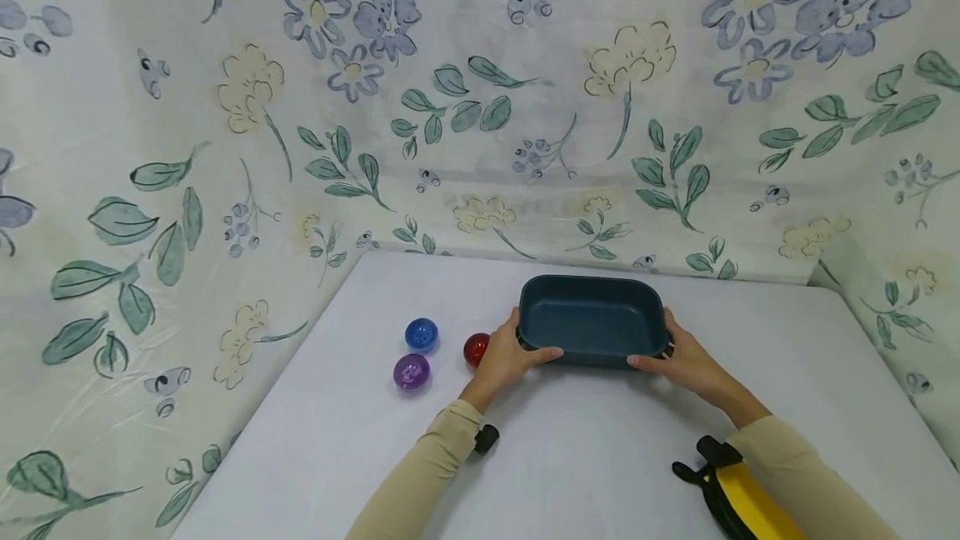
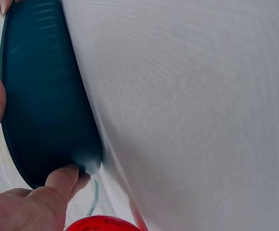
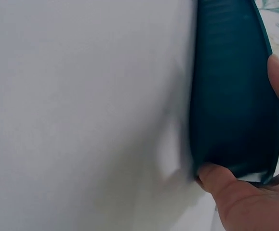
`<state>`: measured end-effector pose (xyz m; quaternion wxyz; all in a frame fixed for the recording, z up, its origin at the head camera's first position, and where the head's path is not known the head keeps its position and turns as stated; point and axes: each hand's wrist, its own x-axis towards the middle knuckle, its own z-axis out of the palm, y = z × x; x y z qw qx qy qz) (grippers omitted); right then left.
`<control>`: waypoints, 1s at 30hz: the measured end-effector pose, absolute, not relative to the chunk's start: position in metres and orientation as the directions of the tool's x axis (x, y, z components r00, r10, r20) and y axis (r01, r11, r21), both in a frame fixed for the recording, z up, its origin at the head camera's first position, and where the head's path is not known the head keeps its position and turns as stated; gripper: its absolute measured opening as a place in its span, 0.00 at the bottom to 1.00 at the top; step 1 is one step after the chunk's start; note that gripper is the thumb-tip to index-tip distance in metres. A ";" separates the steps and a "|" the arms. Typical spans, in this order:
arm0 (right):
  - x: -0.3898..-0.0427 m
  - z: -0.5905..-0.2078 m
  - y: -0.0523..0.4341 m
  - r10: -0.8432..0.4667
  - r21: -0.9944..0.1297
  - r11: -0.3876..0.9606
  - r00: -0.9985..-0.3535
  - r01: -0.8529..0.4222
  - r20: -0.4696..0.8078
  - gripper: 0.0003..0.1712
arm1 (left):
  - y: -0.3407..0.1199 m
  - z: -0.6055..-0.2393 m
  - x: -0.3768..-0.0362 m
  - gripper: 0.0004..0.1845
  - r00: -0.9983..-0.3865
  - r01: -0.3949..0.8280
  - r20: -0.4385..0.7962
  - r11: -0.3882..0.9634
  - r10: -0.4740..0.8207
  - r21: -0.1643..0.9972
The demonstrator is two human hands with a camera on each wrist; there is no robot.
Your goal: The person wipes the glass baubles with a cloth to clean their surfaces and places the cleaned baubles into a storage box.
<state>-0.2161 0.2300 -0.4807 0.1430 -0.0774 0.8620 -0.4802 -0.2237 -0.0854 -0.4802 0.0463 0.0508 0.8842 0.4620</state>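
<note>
A dark teal, rectangular dish (image 1: 592,323) with rounded corners and a smooth hollow is held at the far part of a white bench (image 1: 585,457), its short ends pinched by a person's left hand (image 1: 510,361) and right hand (image 1: 686,361). Thumbs press the near wall, fingers curl around the ends; both forearms angle inward in tan sleeves (image 1: 420,469). A shiny red ball (image 1: 476,349) sits beside the left hand, glossy blue (image 1: 422,335) and purple balls (image 1: 412,372) farther left. Flower-printed sheeting (image 1: 525,215) hangs behind.
</note>
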 end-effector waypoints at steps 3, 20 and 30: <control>-0.215 -0.478 0.233 -0.277 -0.839 0.544 -0.941 0.012 -0.194 0.73 | -0.084 -0.482 -0.224 0.63 -0.991 0.045 -0.033 0.569 0.127 0.821; -0.155 -0.445 0.313 -0.213 -0.656 0.739 -0.977 -0.156 -0.007 0.44 | -0.085 -0.482 -0.224 0.63 -0.992 0.059 -0.018 0.567 0.128 0.822; -0.111 -0.462 0.359 -0.062 -0.570 0.820 -0.982 0.051 -0.177 0.47 | -0.087 -0.484 -0.224 0.62 -0.989 0.079 -0.004 0.560 0.145 0.824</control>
